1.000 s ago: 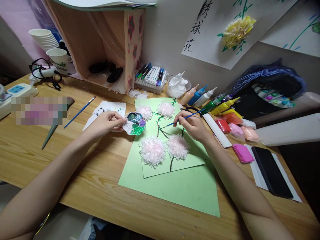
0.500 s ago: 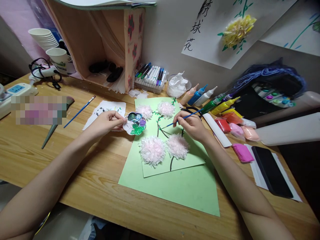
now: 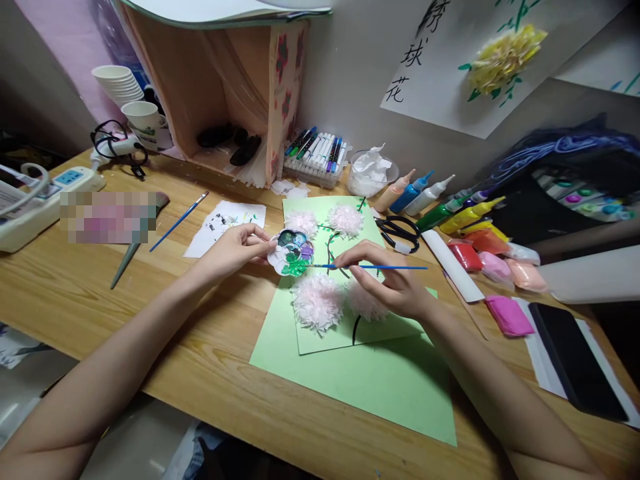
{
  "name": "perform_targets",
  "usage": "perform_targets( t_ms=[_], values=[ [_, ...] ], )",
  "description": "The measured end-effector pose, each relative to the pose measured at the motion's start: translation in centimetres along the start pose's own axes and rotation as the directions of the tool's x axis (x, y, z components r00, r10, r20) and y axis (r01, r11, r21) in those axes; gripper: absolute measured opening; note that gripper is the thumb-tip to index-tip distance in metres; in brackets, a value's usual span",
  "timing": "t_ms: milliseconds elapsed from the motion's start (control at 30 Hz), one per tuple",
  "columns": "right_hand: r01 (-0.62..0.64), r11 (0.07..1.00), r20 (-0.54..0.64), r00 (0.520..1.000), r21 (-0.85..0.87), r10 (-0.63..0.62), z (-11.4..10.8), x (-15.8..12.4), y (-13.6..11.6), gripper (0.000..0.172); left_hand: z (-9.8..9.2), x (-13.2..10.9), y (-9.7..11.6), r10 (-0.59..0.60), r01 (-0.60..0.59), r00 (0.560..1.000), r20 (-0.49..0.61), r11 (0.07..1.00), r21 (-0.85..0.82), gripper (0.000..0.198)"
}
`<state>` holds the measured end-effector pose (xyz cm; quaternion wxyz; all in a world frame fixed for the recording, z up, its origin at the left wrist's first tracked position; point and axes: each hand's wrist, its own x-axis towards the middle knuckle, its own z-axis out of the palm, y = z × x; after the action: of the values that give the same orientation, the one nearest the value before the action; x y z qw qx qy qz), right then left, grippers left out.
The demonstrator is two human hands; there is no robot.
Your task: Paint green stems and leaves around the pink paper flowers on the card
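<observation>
— As your left hand (image 3: 243, 248) pinches the rim of the flower-shaped palette (image 3: 278, 264), why hold it so near the right?

— Probably to give the bristles a short trip. The palette is just off your left fingertips, over the upper left of the pale green picture (image 3: 334, 337), and the tip of the blue-handled paintbrush (image 3: 407, 268) appears to meet the green paint (image 3: 294, 267); whether it truly touches is too small to tell.

— And your right hand (image 3: 393, 283)?

— It is closed lightly on the paintbrush, thumb and fingers gathered near the bristle end, the handle running almost level out to the right past your knuckles. Gripping so far forward likely steadies a fine tip.

— What lies below your hands?

— The picture, with a fluffy pink flower (image 3: 317, 305) to the left of your right hand, which partly covers another. A larger green sheet (image 3: 370, 383) lies beneath, perhaps guarding the wood. Just behind your left hand is a paint-spotted paper scrap (image 3: 225, 223), perhaps for wiping.

— Your arms?

— They angle inward toward each other, the left forearm (image 3: 165, 320) above bare tabletop (image 3: 220, 333), the right one (image 3: 500, 373) across the sheets' right edges. Whether either rests on anything, you cannot tell from here.
</observation>
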<state>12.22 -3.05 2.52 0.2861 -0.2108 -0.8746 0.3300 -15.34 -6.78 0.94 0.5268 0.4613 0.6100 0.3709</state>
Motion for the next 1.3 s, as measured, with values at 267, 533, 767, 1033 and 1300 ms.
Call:
perform_targets(
  t_ms=[267,533,767,1033,1300],
  values=[
    [0.001,0.999,0.053,0.999,-0.037,0.001,-0.1,0.1,0.0,0.016,0.2,-0.1,0.1,0.002,-0.002,1.0,0.02,1.0,0.005,0.026],
    [-0.007,0.999,0.016,1.0,-0.035,0.007,-0.7,0.2,-0.3,0.016,0.2,0.0,0.1,0.0,0.0,1.0,0.015,1.0,0.011,0.031],
    [-0.115,0.964,-0.288,0.957,-0.238,0.043,-3.6,-0.1,0.8,0.018,-0.2,0.1,0.1,-0.006,0.008,0.998,-0.055,0.999,0.046,0.036],
    [-0.084,0.925,-0.12,0.992,-0.37,0.042,-3.3,0.2,2.8,0.019,-0.4,0.4,-0.2,-0.011,0.013,0.998,-0.058,0.999,0.045,0.038],
    [-0.037,0.934,-0.102,0.995,-0.356,0.0,-2.9,0.2,3.3,0.018,-0.5,0.4,-0.3,-0.018,0.019,0.999,-0.045,1.0,0.023,0.034]
  ],
)
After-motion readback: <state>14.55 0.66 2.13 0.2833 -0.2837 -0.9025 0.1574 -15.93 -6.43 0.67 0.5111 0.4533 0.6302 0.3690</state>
